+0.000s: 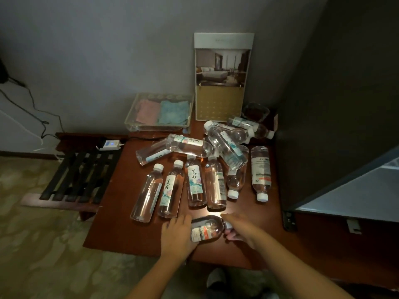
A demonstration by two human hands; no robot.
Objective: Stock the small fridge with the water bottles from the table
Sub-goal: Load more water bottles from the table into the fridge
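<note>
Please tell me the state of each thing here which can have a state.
front bottle, lying on its side between both hands
left hand, on its base end, grip unclear
right hand, fingers curled round its cap end
other bottles, lying down, some piled
fridge, seemingly open
power strip, light on

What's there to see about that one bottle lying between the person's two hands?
The bottle is clear plastic, seemingly full of water, with a white label bearing a red band. It lies on its side near the front edge of the reddish-brown table. The left hand covers its base; the right hand curls round its cap end.
</note>
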